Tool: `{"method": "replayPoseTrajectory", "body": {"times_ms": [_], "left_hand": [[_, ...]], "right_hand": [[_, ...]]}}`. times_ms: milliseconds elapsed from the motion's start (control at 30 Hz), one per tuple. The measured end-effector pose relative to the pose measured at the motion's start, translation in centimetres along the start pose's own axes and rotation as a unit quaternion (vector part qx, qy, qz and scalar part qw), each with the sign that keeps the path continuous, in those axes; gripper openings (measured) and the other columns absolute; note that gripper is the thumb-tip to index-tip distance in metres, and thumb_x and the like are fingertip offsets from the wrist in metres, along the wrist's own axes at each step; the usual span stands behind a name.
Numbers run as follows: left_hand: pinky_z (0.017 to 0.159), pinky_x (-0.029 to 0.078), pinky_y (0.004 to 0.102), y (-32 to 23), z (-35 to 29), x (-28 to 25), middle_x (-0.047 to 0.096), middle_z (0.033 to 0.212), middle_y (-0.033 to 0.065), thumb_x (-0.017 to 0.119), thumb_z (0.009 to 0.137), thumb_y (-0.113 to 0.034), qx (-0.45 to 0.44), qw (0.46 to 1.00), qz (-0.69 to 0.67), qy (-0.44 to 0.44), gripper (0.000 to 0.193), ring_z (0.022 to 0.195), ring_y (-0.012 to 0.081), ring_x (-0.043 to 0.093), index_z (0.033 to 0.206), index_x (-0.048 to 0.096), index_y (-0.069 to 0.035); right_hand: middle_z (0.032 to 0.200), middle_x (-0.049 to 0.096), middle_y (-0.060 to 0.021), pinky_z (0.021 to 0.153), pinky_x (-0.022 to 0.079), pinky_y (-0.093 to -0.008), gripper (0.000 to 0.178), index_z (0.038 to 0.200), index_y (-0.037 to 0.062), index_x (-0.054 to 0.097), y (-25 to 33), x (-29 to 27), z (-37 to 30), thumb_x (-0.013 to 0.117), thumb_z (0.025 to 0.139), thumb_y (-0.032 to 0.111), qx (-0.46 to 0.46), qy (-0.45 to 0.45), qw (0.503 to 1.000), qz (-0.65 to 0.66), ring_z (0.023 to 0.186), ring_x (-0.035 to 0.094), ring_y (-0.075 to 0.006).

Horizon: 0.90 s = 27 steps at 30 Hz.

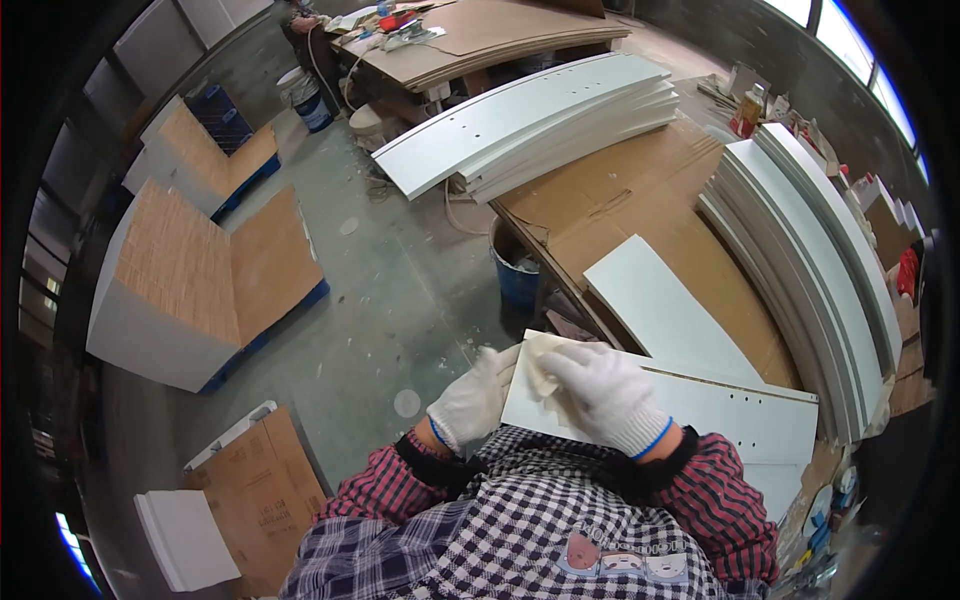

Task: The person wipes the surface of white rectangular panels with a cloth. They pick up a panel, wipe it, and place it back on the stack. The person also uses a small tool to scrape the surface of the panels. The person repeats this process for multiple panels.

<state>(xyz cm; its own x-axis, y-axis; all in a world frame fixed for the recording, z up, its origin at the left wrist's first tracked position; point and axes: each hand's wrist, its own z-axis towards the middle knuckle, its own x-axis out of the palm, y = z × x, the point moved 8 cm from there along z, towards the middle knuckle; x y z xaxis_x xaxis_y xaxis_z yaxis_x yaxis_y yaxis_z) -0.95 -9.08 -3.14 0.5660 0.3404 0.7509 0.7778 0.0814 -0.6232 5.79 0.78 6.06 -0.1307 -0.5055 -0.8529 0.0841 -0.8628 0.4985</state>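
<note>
A long white panel (690,402) with small dark holes near its right end lies crosswise in front of me. At its left end, my left hand (470,402), in a white knit glove with a blue cuff edge, holds the short edge; its fingertips are partly hidden and slightly blurred. My right hand (608,398), gloved the same way, presses a cream cloth (542,372) onto the panel's face near that end. The fingers are closed over the cloth. Another white panel (670,310) lies just beyond, partly under the first one.
Brown board (640,190) covers the bench. Stacked white panels stand at the right (800,270) and far side (530,120). A blue bucket (515,270) is by the bench. Pallets with stacked boards (170,270) are at left. A person (305,40) stands at a far table.
</note>
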Motion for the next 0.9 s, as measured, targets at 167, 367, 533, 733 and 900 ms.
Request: {"method": "replayPoseTrajectory", "body": {"times_ms": [167,367,533,733,900], "left_hand": [[0.105,0.044,0.034,1.1,0.4,1.0,0.051,0.136,0.0087,0.069,0.091,-0.021,-0.028,0.996,0.045,0.069,0.071,0.124,0.0191,0.053,0.148,0.031,-0.001],[0.104,0.044,0.0334,1.5,0.5,-0.8,0.05,0.136,0.0082,0.059,0.089,-0.004,-0.021,0.991,0.129,-0.019,0.064,0.123,0.0171,0.052,0.147,0.031,0.0],[0.102,0.045,0.0329,1.9,0.4,-0.4,0.053,0.132,0.0081,0.057,0.088,-0.001,-0.038,0.998,0.052,-0.007,0.06,0.118,0.0166,0.055,0.144,0.035,0.001],[0.105,0.044,0.0344,1.8,0.4,0.0,0.052,0.136,0.0084,0.055,0.092,-0.001,-0.034,0.997,0.071,0.009,0.058,0.123,0.018,0.053,0.146,0.034,0.001],[0.106,0.042,0.035,1.5,0.4,-0.2,0.05,0.138,0.0087,0.056,0.091,-0.001,-0.01,0.993,0.114,-0.029,0.061,0.124,0.0188,0.052,0.147,0.032,0.001]], "right_hand": [[0.107,0.063,-0.0158,0.078,0.054,-0.0451,0.029,0.111,0.0109,0.06,-2.0,-0.7,-0.5,0.061,0.082,0.009,0.088,-0.022,0.993,-0.069,0.093,0.062,-0.0389],[0.102,0.062,-0.0192,0.078,0.055,-0.0447,0.016,0.1,0.0091,0.06,-1.1,2.1,4.9,0.058,0.084,0.01,0.078,0.036,0.993,-0.079,0.094,0.063,-0.0384],[0.102,0.063,-0.0211,0.079,0.055,-0.0435,0.019,0.102,0.0075,0.062,-1.8,0.7,3.4,0.057,0.084,0.008,0.123,0.05,0.989,-0.067,0.094,0.064,-0.0391],[0.105,0.062,-0.0193,0.08,0.054,-0.0447,0.018,0.101,0.0076,0.062,-2.2,0.4,2.7,0.059,0.083,0.01,0.143,0.086,0.981,-0.104,0.098,0.063,-0.0389],[0.106,0.061,-0.0178,0.08,0.054,-0.0455,0.017,0.101,0.0098,0.062,-1.5,2.1,4.9,0.06,0.083,0.013,0.124,0.075,0.984,-0.107,0.101,0.063,-0.0381]]}}
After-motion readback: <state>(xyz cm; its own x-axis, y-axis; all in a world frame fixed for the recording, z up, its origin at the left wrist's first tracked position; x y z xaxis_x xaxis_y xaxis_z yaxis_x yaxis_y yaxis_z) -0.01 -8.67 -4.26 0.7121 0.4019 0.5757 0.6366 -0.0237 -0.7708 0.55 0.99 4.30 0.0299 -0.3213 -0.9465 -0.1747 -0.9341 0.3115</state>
